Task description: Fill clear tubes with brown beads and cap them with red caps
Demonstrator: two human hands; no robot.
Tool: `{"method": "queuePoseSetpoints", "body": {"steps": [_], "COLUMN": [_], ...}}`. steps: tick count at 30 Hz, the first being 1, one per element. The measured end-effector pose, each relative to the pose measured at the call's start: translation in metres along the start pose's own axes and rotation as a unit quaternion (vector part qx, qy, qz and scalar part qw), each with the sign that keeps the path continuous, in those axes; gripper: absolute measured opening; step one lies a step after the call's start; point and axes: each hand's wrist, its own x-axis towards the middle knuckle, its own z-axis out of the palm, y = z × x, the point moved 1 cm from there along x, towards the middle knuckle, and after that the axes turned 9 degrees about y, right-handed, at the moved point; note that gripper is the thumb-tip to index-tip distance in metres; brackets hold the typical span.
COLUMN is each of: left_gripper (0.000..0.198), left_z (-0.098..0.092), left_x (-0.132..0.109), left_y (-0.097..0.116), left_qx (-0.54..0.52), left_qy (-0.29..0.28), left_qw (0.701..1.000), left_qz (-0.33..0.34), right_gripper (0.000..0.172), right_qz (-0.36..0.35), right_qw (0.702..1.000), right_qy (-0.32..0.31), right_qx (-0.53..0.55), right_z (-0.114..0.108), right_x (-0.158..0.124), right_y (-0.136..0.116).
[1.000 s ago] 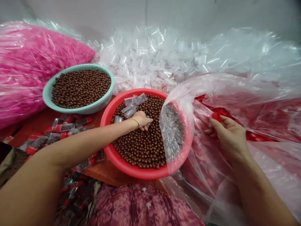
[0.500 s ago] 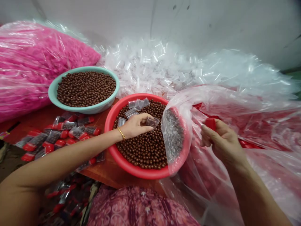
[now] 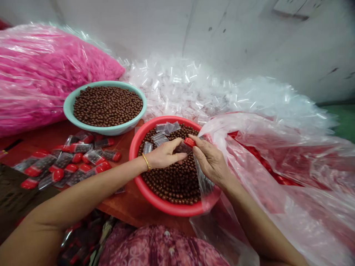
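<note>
Over the red basin point(image 3: 166, 205) of brown balls, my left hand point(image 3: 163, 154) pinches a small clear tube point(image 3: 181, 149) filled with balls. My right hand point(image 3: 209, 159) holds a red cap point(image 3: 189, 142) against the tube's open end, fingers closed on it. The two hands meet above the balls point(image 3: 172, 181). Several empty clear tubes point(image 3: 163, 129) lie on the balls at the basin's far side.
A teal basin point(image 3: 111, 129) of brown balls stands at the back left. Filled red-capped tubes point(image 3: 66, 162) lie on the red table to the left. A clear bag of red caps point(image 3: 277, 162) is at right, a pink bag point(image 3: 41, 85) at left, loose clear tubes point(image 3: 194, 92) behind.
My left hand lifted a filled tube out of the balls. My right hand left the bag with a red cap and moved left to meet the tube.
</note>
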Motion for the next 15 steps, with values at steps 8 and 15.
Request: {"method": "queuePoseSetpoints", "body": {"steps": [8, 15], "left_gripper": [0.022, 0.013], "left_z": [0.000, 0.001], "left_x": [0.000, 0.000], "left_y": [0.006, 0.008], "left_qx": [0.081, 0.132], "left_qy": [0.094, 0.091], "left_qw": [0.992, 0.987], "left_qz": [0.032, -0.002], "right_gripper": [0.045, 0.062], "right_qz": [-0.071, -0.188], "right_qw": [0.997, 0.979], "right_qy": [-0.002, -0.009], "right_qx": [-0.029, -0.077], "right_z": [0.005, 0.010], "right_x": [-0.007, -0.018], "right_y": [-0.002, -0.001]}}
